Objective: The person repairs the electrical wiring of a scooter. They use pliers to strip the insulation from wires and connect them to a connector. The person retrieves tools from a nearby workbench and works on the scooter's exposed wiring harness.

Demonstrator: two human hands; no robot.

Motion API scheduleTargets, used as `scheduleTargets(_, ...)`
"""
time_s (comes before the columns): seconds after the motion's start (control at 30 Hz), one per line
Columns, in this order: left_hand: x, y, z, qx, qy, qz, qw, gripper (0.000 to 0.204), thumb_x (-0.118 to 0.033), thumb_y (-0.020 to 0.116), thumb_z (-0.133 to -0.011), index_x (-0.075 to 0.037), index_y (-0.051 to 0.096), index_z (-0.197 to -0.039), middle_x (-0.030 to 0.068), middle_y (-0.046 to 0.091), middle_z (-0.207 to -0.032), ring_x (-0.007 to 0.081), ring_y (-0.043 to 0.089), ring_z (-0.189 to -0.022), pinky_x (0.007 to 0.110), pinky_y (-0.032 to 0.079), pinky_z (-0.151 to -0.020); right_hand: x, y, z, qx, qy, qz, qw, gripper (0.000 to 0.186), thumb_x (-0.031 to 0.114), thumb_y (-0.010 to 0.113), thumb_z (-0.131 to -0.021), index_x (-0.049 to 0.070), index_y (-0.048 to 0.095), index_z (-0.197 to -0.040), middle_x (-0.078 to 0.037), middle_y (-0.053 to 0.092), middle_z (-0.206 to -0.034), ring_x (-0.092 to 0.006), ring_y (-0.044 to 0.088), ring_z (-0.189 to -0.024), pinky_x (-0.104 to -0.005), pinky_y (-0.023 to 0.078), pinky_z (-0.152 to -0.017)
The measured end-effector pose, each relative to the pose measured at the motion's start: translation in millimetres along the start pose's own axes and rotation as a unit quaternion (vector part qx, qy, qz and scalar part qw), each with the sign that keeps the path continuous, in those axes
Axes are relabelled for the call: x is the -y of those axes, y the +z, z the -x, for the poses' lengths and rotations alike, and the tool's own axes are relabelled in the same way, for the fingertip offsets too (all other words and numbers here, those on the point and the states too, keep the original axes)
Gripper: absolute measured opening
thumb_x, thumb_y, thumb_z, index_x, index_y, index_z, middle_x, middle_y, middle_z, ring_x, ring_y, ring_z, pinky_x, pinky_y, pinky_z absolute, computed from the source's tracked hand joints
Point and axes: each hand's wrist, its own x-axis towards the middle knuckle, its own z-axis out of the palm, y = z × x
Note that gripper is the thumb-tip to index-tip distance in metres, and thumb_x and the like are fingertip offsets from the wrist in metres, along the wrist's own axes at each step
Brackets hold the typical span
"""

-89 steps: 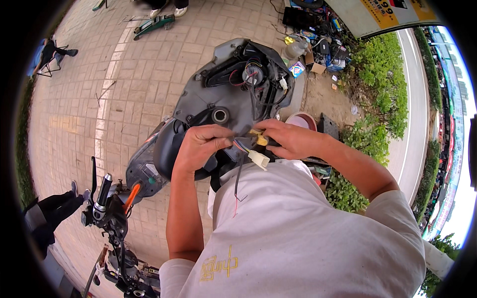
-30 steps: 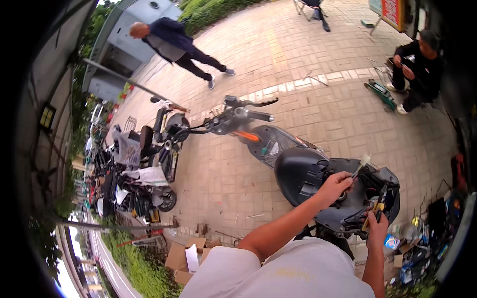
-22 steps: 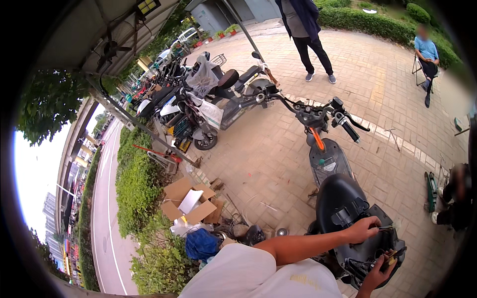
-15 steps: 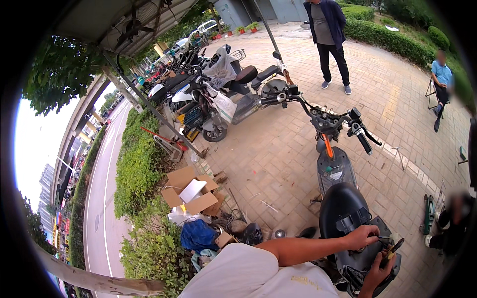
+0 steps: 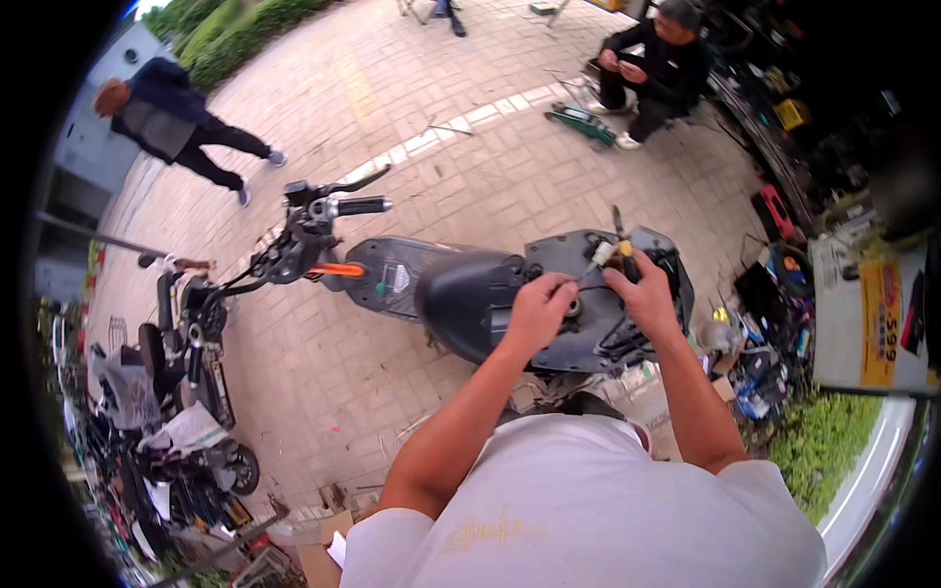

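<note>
My left hand [image 5: 538, 309] is closed, pinching thin wires [image 5: 586, 281] that lead to an off-white plug [image 5: 600, 255]. Beside it, my right hand [image 5: 644, 294] grips a yellow-and-black hand tool [image 5: 625, 253], which looks like pliers and points up and away from me. Both hands are over the dark grey body panel [image 5: 554, 250] of an electric scooter, just right of its black seat [image 5: 456, 304]. More dark cables [image 5: 619, 338] lie on the panel. Exactly where the tool's jaws meet the wires is too small to tell.
Handlebars [image 5: 358, 206] and a floorboard [image 5: 392, 274] extend left; parked scooters [image 5: 176, 431] stand beyond. One person [image 5: 172, 118] walks at upper left; another [image 5: 652, 69] crouches beside a green floor jack [image 5: 578, 120]. A third's legs [image 5: 453, 20] show at top. Tools and clutter [image 5: 769, 333] pile at right.
The view has swung back from the parked scooters and road toward the scooter body. My hands stay at the wires; the yellow tool now stands more upright in my right hand.
</note>
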Motion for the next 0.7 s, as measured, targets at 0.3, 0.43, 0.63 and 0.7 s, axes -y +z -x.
scheduleTargets(0.3, -10.1, 18.6, -15.0, 0.149, -0.024, -0.025, 0.988, 0.020, -0.015, 0.056, -0.093, 0.002, 0.065, -0.094, 0.0027, 0.062, -0.074, 0.0076, 0.052, -0.066, 0.022, 0.041, -0.060, -8.9, -37.0, 13.1, -0.004, 0.107, -0.142, 0.984, 0.037, 0.018, 0.070, -0.081, -0.001, 0.063, -0.111, 0.001, 0.061, -0.089, -0.0062, 0.052, -0.079, -0.0223, 0.042, -0.068)
scheduleTargets(0.43, -14.1, 19.6, -16.6, 0.164, -0.052, -0.022, 0.985, 0.017, -0.013, 0.056, -0.093, 0.002, 0.062, -0.096, 0.0055, 0.064, -0.080, 0.0098, 0.055, -0.068, 0.023, 0.043, -0.064, -26.5, -42.0, -2.1, 0.051, 0.149, -0.235, 0.959, 0.037, 0.019, 0.071, -0.080, 0.001, 0.064, -0.111, 0.003, 0.060, -0.087, -0.0056, 0.052, -0.078, -0.0211, 0.041, -0.067)
scheduleTargets(0.63, -9.8, 24.8, -17.1, 0.078, -0.028, -0.052, 0.995, 0.017, -0.011, 0.058, -0.093, 0.004, 0.063, -0.101, 0.0074, 0.066, -0.082, 0.0108, 0.057, -0.067, 0.026, 0.047, -0.063, -46.7, -44.1, -22.7, 0.086, 0.059, -0.149, 0.983, 0.046, 0.027, 0.076, -0.076, -0.001, 0.063, -0.110, 0.000, 0.061, -0.091, -0.0092, 0.054, -0.083, -0.0250, 0.044, -0.075)
scheduleTargets(0.7, -9.6, 32.0, -14.9, 0.017, 0.019, -0.118, 0.993, 0.017, -0.012, 0.058, -0.093, 0.002, 0.063, -0.100, 0.0076, 0.067, -0.080, 0.0120, 0.059, -0.065, 0.026, 0.047, -0.061, -43.3, -42.8, -26.7, 0.070, 0.050, -0.110, 0.990, 0.045, 0.029, 0.076, -0.076, -0.002, 0.063, -0.107, -0.002, 0.062, -0.091, -0.0106, 0.055, -0.083, -0.0268, 0.045, -0.075)
